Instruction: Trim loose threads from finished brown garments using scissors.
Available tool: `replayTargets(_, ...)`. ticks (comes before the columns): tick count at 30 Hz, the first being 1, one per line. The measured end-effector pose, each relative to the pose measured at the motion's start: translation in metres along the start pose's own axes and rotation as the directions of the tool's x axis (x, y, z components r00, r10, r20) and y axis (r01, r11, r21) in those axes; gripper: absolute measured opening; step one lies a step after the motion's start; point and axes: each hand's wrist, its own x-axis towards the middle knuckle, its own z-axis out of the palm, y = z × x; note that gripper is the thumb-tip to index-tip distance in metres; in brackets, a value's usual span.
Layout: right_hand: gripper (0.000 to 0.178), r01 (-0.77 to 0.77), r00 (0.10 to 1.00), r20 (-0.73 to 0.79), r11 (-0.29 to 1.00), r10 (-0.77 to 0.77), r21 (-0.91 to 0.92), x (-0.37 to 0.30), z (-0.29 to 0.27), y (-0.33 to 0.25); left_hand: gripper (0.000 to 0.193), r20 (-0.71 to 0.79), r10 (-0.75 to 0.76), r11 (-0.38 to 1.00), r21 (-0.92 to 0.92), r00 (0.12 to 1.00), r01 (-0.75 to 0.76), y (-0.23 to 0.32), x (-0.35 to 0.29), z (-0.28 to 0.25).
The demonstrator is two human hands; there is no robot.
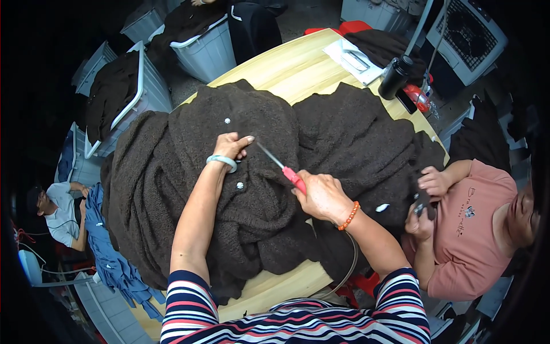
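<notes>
Dark brown cloth [252,103] lies heaped beneath both hands, two white ornaments [227,121] on it, one just beyond the left hand [229,147], one just nearer than it. The left hand rests on the cloth, fingers curled; whether it pinches any, I cannot tell. The right hand [324,196] grips a pink-handled tool [293,179], its thin metal shaft pointing toward the left thumb. Beyond the hands shows the pale wooden tabletop [286,62]; right of them, a co-worker in a pink shirt [472,229].

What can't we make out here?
All head view:
Red-handled tool: rear end hidden in the right hand.
Whatever the left hand pinches, if anything: too small.
Tabletop: centre covered by brown fabric.
Dark item the pink-shirted person holds: too small to identify.
</notes>
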Motion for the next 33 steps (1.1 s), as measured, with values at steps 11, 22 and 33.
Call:
replayTargets(11,0.025,0.070,0.996,0.050,0.985,-0.079,0.157,-0.031,0.005,-0.001,0.043,-0.007,0.292,0.940,0.186,0.956,-0.286,-0.041,0.026,-0.008)
replayTargets(22,0.027,-0.265,0.958,-0.116,0.964,0.264,0.009,-0.207,-0.038,0.008,0.055,0.048,0.488,0.642,0.656,0.871,-0.396,-0.030,-0.008,0.029)
replayTargets(33,0.032,-0.540,0.841,-0.066,0.835,0.536,-0.107,-0.270,-0.053,0.027,0.053,0.027,0.543,0.643,0.629,0.839,-0.437,-0.036,-0.001,0.032)
